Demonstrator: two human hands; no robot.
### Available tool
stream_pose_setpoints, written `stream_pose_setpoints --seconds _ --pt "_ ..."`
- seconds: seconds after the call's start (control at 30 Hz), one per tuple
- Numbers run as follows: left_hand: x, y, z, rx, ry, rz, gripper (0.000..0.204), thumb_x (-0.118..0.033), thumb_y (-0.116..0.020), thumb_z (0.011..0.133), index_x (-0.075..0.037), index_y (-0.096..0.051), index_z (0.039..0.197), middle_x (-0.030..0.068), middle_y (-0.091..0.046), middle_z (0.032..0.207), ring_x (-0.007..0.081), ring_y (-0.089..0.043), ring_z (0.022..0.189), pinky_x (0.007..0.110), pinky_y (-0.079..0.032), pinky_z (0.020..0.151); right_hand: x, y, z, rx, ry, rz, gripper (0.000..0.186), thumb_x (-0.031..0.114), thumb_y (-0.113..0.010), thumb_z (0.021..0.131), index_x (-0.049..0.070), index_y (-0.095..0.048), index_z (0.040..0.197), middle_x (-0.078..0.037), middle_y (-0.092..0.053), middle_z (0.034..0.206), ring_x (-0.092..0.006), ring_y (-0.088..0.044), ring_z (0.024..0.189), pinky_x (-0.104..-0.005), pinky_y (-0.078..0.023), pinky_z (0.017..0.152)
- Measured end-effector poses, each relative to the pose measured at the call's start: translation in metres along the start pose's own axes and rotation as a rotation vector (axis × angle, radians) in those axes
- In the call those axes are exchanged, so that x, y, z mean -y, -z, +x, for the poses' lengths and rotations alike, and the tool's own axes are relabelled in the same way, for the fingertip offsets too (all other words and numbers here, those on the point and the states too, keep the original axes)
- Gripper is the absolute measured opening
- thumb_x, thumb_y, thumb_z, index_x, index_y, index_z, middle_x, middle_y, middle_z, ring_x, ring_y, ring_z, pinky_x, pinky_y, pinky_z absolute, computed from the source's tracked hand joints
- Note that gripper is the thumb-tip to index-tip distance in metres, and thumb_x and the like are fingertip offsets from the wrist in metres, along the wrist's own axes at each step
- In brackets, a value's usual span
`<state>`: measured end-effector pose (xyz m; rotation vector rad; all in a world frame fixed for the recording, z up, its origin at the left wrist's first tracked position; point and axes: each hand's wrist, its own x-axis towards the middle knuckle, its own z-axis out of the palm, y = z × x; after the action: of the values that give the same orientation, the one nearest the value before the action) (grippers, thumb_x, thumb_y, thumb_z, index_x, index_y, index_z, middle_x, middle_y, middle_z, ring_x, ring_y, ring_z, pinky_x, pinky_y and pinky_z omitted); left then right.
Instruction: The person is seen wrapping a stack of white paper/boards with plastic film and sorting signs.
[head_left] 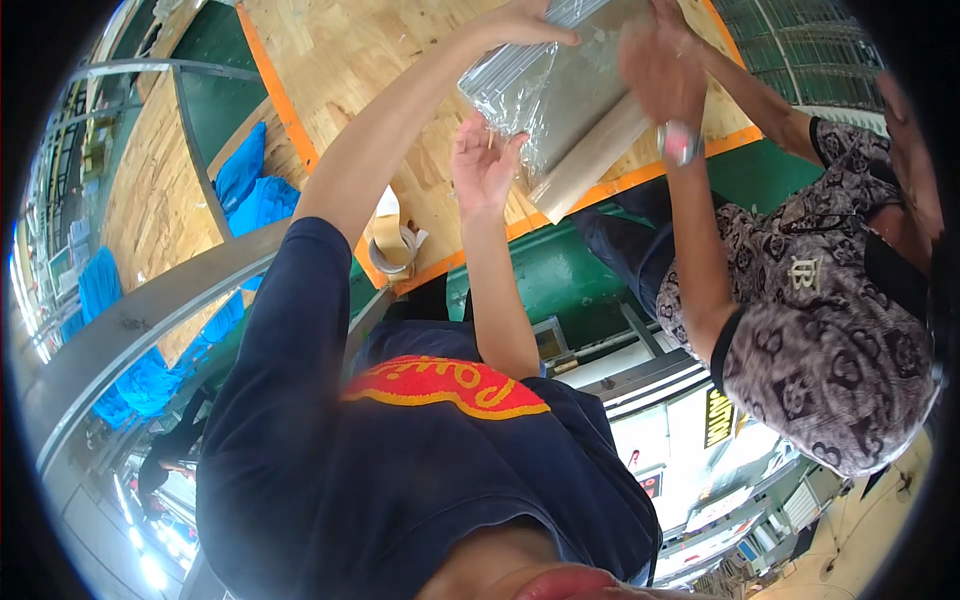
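My left hand (525, 25) grips the upper left of a flat grey item (590, 85) bundled in clear, crinkled plastic film (525, 105) over the plywood table, its fingers partly out of view. Below the bundle's lower-left corner, my right hand (480, 165) is raised palm up, fingers apart and slightly curled, close to the film. A long pale brown board or sheet (588, 160) lies along the bundle's lower right. A co-worker's hands (665, 65), blurred, are at the bundle's right side. A roll of tape (395, 250) sits on the table's front-left corner.
The plywood table (340, 70) has an orange edge. At left are a metal rail (150, 310), more plywood boards (140, 220) and blue wrapped items (255, 185). A co-worker in a patterned shirt (820, 320) stands close on my right. Wire racks (800, 60) are beyond the table.
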<state>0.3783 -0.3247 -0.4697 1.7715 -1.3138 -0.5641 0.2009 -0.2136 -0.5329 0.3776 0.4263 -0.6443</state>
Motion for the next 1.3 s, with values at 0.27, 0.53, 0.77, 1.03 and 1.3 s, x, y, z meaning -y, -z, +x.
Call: stream_pose_setpoints --seconds 0.27,0.53,0.77,1.03,1.3 --pt "-0.009 -0.004 0.0 0.096 -0.033 -0.231 0.048 -0.021 -0.068 0.07 0.004 -0.055 0.108 0.0119 -0.061 0.096 0.0198 -0.054 0.091 0.032 -0.043 0.08 0.004 0.006 0.004 -0.009 0.024 0.091 0.042 0.039 -0.063 0.077 0.003 -0.055 0.097 -0.006 -0.06 0.096 -0.0217 -0.056 0.094 -0.0346 -0.047 0.084" --pt "-0.024 0.004 0.009 0.02 -0.046 -0.186 0.061 -0.025 -0.07 0.068 0.003 -0.048 0.118 0.0148 -0.057 0.108 0.0206 -0.052 0.099 0.03 -0.04 0.086 0.004 -0.02 0.003 -0.056 -0.001 0.152 0.042 0.04 -0.058 0.081 0.004 -0.052 0.102 -0.007 -0.06 0.097 -0.0219 -0.056 0.094 -0.0345 -0.046 0.084" --pt "-0.022 0.017 0.01 0.201 0.095 -0.316 0.072 -0.026 -0.071 0.069 0.004 -0.039 0.127 0.0168 -0.047 0.123 0.0233 -0.045 0.113 0.03 -0.037 0.091 0.028 -0.004 -0.068 -0.066 -0.142 -0.582 0.036 0.035 -0.046 0.091 0.005 -0.05 0.111 -0.011 -0.057 0.103 -0.0206 -0.055 0.095 -0.0325 -0.044 0.083" --pt "0.017 0.005 -0.011 0.06 0.138 -0.578 0.071 -0.02 -0.068 0.074 0.001 -0.031 0.132 0.0115 -0.049 0.117 0.0199 -0.047 0.103 0.028 -0.04 0.087 0.128 0.1 -0.107 -0.445 0.833 -1.599 0.047 0.01 -0.053 0.086 0.002 -0.035 0.129 -0.017 -0.043 0.123 -0.0226 -0.052 0.101 -0.0361 -0.047 0.079" --pt "0.035 0.007 -0.007 0.07 0.184 -0.581 0.072 -0.017 -0.067 0.074 -0.001 -0.029 0.133 0.0112 -0.049 0.114 0.0191 -0.049 0.099 0.03 -0.044 0.08 0.144 0.026 0.039 0.187 1.545 -2.978 0.037 0.026 -0.047 0.089 0.001 -0.039 0.115 -0.01 -0.039 0.091 -0.0164 -0.047 0.081 -0.0295 -0.042 0.07"
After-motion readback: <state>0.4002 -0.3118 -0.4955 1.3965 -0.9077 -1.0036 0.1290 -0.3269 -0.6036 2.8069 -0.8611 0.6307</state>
